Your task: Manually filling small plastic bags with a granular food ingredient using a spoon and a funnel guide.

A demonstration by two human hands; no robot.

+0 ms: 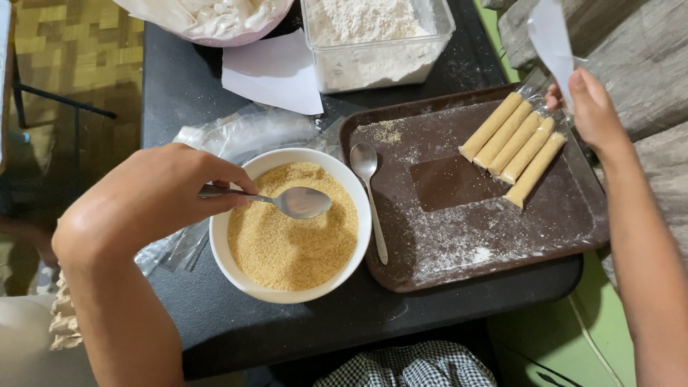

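Observation:
My left hand (154, 195) grips a metal spoon (295, 202) whose bowl hovers just over golden crumbs in a white bowl (244, 276). My right hand (591, 107) holds a clear plastic bag (553, 39) at the far right corner of a brown tray (473, 272); several crumb-coated sticks (512, 145) lie side by side in the bag's lower part on the tray. A second spoon (369, 190) rests on the tray's left edge, next to the bowl.
A clear tub of white flour (376, 39) stands at the back, with a white paper sheet (276, 72) and a pink-rimmed bowl (215, 18) beside it. Crumpled clear plastic (236, 132) lies behind the white bowl. The black table's front edge is near my body.

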